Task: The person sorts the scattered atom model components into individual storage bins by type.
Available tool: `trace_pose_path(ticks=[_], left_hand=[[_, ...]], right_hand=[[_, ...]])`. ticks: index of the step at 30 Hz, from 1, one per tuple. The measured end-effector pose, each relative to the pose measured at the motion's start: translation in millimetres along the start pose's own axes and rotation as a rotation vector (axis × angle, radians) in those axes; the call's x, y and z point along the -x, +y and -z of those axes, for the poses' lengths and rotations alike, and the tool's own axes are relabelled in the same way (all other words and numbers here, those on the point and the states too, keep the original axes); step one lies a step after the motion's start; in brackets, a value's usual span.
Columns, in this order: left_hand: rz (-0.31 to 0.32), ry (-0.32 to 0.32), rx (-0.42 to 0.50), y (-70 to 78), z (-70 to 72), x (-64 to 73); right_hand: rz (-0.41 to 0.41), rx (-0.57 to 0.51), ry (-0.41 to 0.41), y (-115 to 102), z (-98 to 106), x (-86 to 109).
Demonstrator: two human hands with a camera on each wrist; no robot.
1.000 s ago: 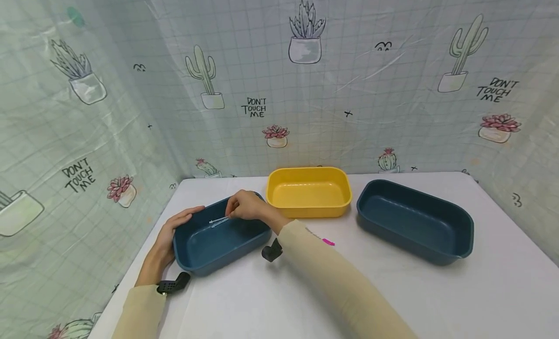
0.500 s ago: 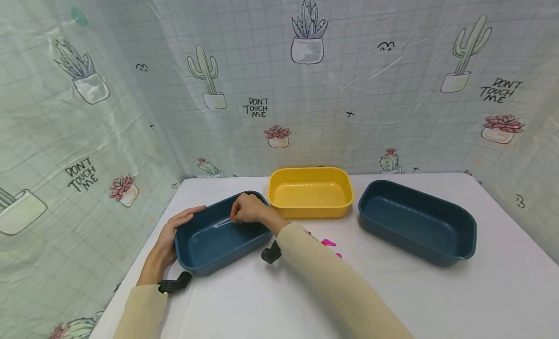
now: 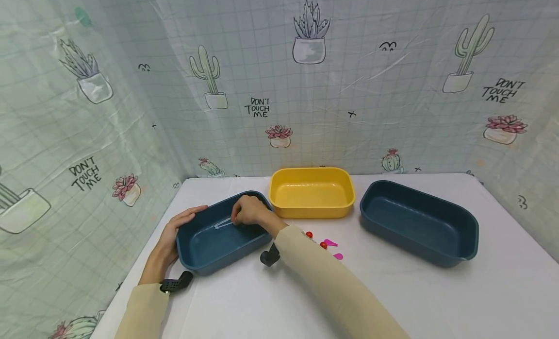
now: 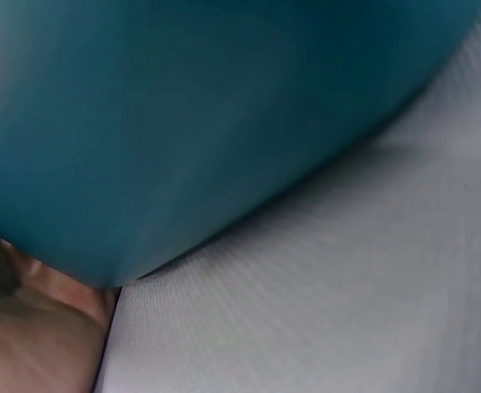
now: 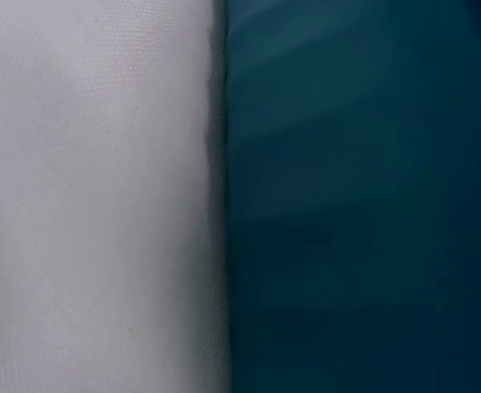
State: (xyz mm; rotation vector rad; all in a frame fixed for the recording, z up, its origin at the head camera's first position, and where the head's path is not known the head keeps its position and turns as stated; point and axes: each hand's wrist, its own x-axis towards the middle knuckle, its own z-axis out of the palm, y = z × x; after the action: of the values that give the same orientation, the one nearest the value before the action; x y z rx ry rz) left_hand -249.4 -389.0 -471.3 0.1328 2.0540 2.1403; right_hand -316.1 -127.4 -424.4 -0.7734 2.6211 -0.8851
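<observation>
My left hand (image 3: 167, 237) lies along the outer left side of a dark blue bin (image 3: 209, 267), fingers stretched along its back rim. In the left wrist view, the bin's wall (image 4: 191, 147) leans over part of that hand (image 4: 39, 344). Over the inside of the same bin, my right hand (image 3: 250, 211) has curled fingers and seems to pinch the near ends of thin pale sticks (image 3: 222, 224). Those sticks are too small to identify, and the fingertips partly hide them. The right wrist view has only the bin's outer wall (image 5: 347, 205) and white cloth.
A yellow bin (image 3: 312, 212) stands at the back middle, with a second dark blue bin (image 3: 419, 222) to its right. Two red balls (image 3: 323, 245) and small pink pieces (image 3: 338, 256) lie on the white table (image 3: 244, 300), partly behind the right sleeve (image 3: 332, 276).
The right hand and the pale sticks have shifted slightly right and down inside the bin. Red balls and more pink now show past the right sleeve. The left hand stays on the bin.
</observation>
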Motion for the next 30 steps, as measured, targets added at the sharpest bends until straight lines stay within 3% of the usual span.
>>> trace_pose_path(ticks=[12, 30], left_hand=[[0.005, 0.004, -0.016, -0.2, 0.8, -1.2], [0.017, 0.012, -0.013, 0.0, 0.2, -2.0]], right_hand=[[-0.047, 0.007, -0.012, 0.9, -3.8, -3.3], [-0.053, 0.015, -0.009, 2.4, -6.2, -4.2]])
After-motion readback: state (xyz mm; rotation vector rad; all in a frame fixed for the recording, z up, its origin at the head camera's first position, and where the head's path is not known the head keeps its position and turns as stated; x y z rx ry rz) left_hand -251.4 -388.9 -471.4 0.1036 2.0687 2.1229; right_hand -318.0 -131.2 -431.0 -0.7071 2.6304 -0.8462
